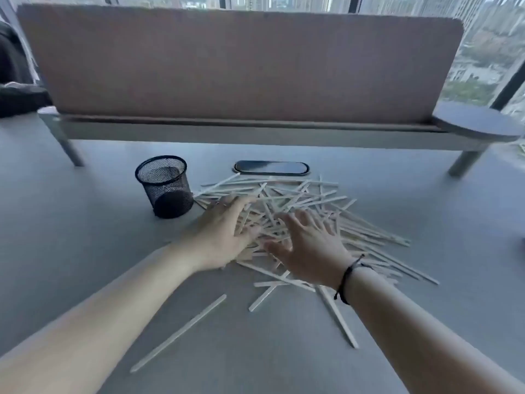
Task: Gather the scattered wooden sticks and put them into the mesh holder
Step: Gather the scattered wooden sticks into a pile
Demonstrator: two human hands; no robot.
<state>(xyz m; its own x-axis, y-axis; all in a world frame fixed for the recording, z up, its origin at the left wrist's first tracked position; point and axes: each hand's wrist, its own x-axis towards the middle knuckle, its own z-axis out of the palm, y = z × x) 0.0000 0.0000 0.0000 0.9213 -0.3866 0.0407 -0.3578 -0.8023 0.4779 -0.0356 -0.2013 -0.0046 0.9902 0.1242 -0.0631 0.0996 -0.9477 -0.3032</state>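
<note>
Two bare forearms come in from the bottom edge and reach forward over the grey bench. One single stick lies apart from the others, between the two arms and close to the camera, and a few more loose ones lie under the right wrist, which wears a dark cord bracelet.

Both hands rest palm down on the near side of the pile of wooden sticks. On the left hand the fingers are spread flat and press on the sticks at the left part of the pile; they are not closed around any stick. On the right hand the fingers are also opened wide and lie on top of the sticks, with nothing held. The two hands are near each other but do not touch.

The pile is crossed in many directions and spreads mostly to the right and toward the back. At its left stands the black mesh holder, upright, just beside the nearest sticks, and no stick shows inside it. Behind the pile a dark oval cable cover sits in the bench, and further back rises a brown felt divider on a raised shelf.
</note>
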